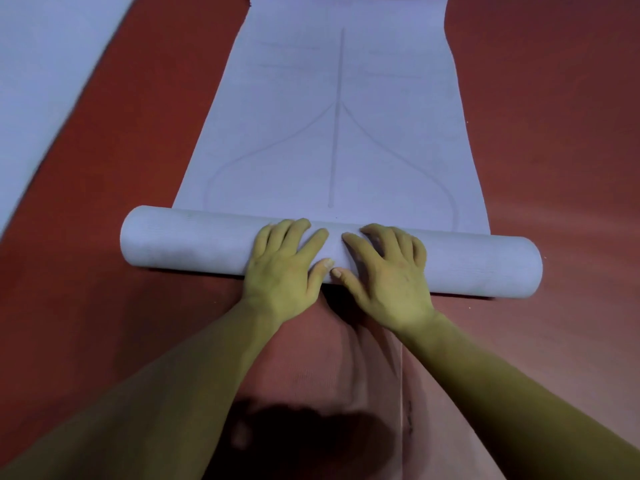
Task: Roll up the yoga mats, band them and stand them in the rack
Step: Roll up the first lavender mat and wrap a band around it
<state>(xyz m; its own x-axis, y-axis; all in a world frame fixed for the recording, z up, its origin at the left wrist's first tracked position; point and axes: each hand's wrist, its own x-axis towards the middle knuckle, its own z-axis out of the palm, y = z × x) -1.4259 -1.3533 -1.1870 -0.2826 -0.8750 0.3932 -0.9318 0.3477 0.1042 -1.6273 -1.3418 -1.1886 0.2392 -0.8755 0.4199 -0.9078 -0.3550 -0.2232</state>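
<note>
The yoga mat (381, 133) lay on the red-brown floor (554, 98) straight ahead of me, its near end wound into a roll (194, 242) and the flat part running away from me toward the top of the view. The roll's long axis went across me from left to right, a little askew, with the left end farther off and the right end nearer. It was a smooth, even cylinder of pale lavender foam with a fine ribbed texture, and its left end jutted past the side edge of the flat part. My left hand (284, 261) and right hand (388, 271) rested side by side on the middle of the roll, palms down, fingers spread and draped over its crest, pressing rather than closing round it (the thumbs lay on the near face, tips almost meeting). On the flat part a thin grey centre line (337, 116) ran lengthwise, and two curved lines (277, 143) swept out from it toward the roll. The floor looked matte and faintly grained. A second mat (41, 81) of the same pale colour lay flat at the upper left, well apart from mine and slanting diagonally.
</note>
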